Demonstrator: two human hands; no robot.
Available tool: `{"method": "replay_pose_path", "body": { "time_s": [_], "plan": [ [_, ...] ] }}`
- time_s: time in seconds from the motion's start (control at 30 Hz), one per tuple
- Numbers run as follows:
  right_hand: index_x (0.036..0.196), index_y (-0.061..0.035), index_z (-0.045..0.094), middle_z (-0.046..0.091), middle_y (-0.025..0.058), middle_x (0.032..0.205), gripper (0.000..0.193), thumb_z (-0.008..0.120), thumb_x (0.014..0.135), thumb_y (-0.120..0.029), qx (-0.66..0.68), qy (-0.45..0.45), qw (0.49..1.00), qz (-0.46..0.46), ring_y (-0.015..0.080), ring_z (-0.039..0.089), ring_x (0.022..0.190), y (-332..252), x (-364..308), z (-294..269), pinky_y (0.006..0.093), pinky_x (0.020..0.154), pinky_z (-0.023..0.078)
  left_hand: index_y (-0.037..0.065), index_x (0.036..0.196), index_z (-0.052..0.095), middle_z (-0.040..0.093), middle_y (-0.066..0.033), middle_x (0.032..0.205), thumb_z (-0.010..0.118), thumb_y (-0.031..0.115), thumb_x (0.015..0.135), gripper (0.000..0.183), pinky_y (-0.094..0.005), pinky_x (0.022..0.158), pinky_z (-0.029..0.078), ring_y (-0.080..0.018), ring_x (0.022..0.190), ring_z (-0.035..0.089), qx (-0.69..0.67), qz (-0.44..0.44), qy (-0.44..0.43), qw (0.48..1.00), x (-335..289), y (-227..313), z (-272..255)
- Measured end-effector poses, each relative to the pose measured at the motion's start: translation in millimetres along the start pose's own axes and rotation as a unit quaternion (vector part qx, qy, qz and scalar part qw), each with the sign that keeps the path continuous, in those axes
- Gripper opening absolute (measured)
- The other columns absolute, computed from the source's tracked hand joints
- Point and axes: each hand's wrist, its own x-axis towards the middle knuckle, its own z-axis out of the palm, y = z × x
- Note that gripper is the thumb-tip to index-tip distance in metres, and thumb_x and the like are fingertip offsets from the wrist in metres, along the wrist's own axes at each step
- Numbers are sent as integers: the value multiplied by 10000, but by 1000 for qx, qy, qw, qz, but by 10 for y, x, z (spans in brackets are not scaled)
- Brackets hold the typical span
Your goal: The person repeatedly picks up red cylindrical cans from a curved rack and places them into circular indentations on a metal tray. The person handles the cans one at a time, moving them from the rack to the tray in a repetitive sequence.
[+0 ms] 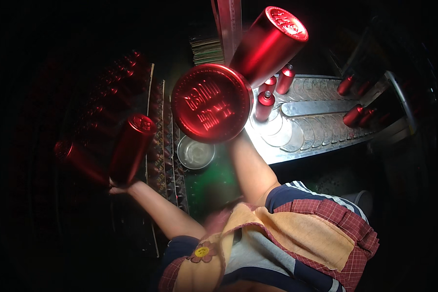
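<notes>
- Conveyor (309,108): brightly lit, its track laid with overlapping crescent plates.
- Dim rows of bottles (114,92): well left of the conveyor, mostly lost in shadow.
- Apron (301,233): tan and red check, worn by the person on the conveyor's near side.
- Metal bowl (195,155): round, just left of the conveyor.
- Front pair of red bottles (211,104): raised close to the camera, partly blocking the conveyor's left end; embossed bases outward.
- Left pair of red bottles (133,148): well left of the conveyor, bases up, leaning apart.
- Standing bottles (264,108): three at the conveyor's left end, others farther right along it.
- Left hand (118,188): left of the conveyor, fingers closed round the lower ends of its pair; detail dim.
- Right hand: hidden behind the front pair, left of the conveyor; could not tell how far its fingers were open.
</notes>
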Motion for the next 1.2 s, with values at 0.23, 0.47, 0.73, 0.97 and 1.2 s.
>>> {"method": "replay_pose_path", "body": {
  "time_s": [0.23, 0.47, 0.73, 0.97, 1.2],
  "plan": [
    [1058, -76, 616, 663, 19, 871, 196, 633, 878, -151, 95, -10, 995, -2, 85, 577, 655, -665, -786, -673, 224, 599, 491, 70, 991, 602, 652, -93, 1022, 563, 311, 843, 286, -433, 883, 491, -223, 1018, 596, 59, -92, -72, 991, -600, -282, 66],
    [1064, -85, 612, 667, 18, 873, 192, 623, 887, -158, 97, 10, 985, -145, 87, 578, 642, -2230, -2136, -1903, 227, 589, 495, 57, 1010, 587, 647, -103, 1002, 574, 301, 848, 293, -430, 833, 524, -218, 969, 614, 149, -176, -242, 942, -1565, -234, 398],
    [1030, -80, 635, 652, 1, 822, 167, 629, 890, -171, -349, 151, 791, -480, 94, 583, 652, -4828, -3595, -2766, 231, 610, 491, 1, 963, 577, 527, -17, 584, 638, 62, 854, 139, -198, 361, 326, -55, 420, 419, 227, -356, -579, 697, -4204, -1093, 630],
    [932, -72, 704, 682, 127, 798, 255, 717, 728, -224, -727, 200, 628, -193, 219, 637, 697, -5726, -2625, -3836, 329, 683, 506, 23, 989, 691, 609, 42, 736, 682, 53, 883, 110, -169, 534, 377, -14, 604, 500, 423, -347, -693, 469, -7191, -2520, 284],
    [915, -64, 705, 690, 179, 888, 275, 721, 688, -218, -781, 155, 567, -210, 352, 662, 842, -6296, -2225, -4955, 389, 774, 521, 16, 986, 718, 675, -29, 739, 760, 163, 791, 248, -231, 600, 465, -50, 639, 571, 511, -245, -763, 311, -8822, -3576, -148]
  ]
}}
